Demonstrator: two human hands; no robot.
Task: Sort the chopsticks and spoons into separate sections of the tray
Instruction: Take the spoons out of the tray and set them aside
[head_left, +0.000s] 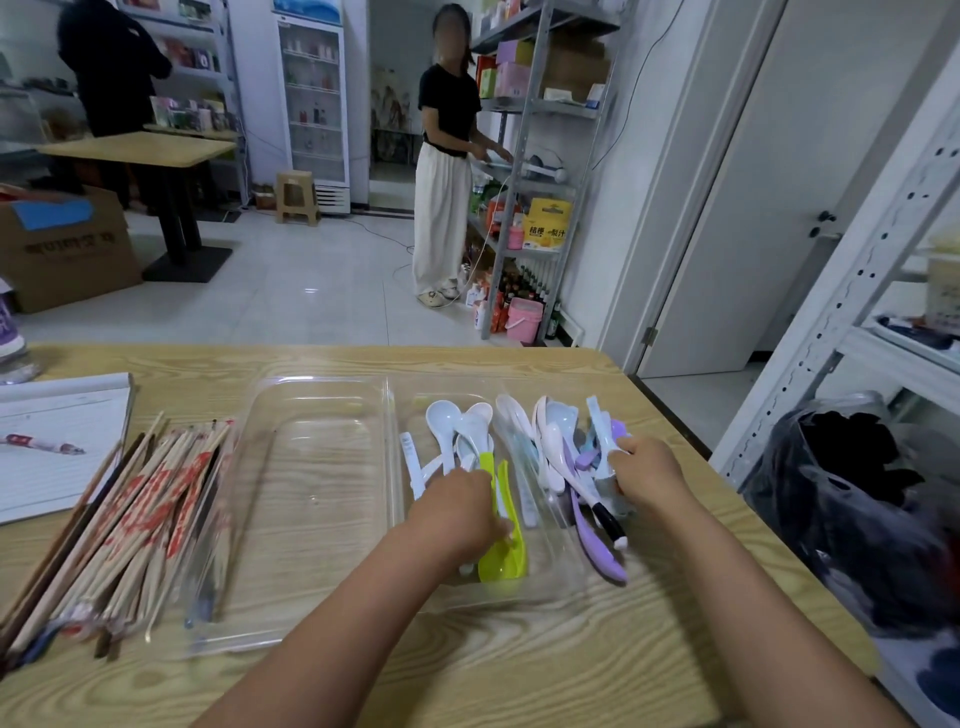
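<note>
A clear plastic two-section tray (317, 387) lies on the pale wood-grain table (519, 665), and both hands are over its right-hand section. That section holds a loose heap of plastic spoons (470, 431) — white and pale-blue ones with their bowls pointing away from the person, lilac ones further right. The left hand (457, 512) is curled down over the handles of the white spoons, its fingers bent round something beneath the palm; just beside its thumb lies a lime-green plastic spoon (501, 545) with its bowl towards the person. Exactly which handles the left hand grips is hidden by the hand itself. The right hand (649, 475) is closed round a bundle of pale-blue and white spoon handles at the right edge of the heap. Below it, a long lilac plastic spoon (597, 545) and a black-handled white-tipped utensil (608, 522) stick out over the tray's near right corner.

To the left of the left hand, the tray's other section is see-through down to the table. Further left still, outside the tray, lies a heap of wooden chopsticks in red-printed paper sleeves (140, 519) — mixed with a few dark ones. Beyond them rests a lined white notepad (57, 447) with a pen (41, 444) on it. To the right of the right hand, off the table, hangs a dark plastic bag (852, 519).
</note>
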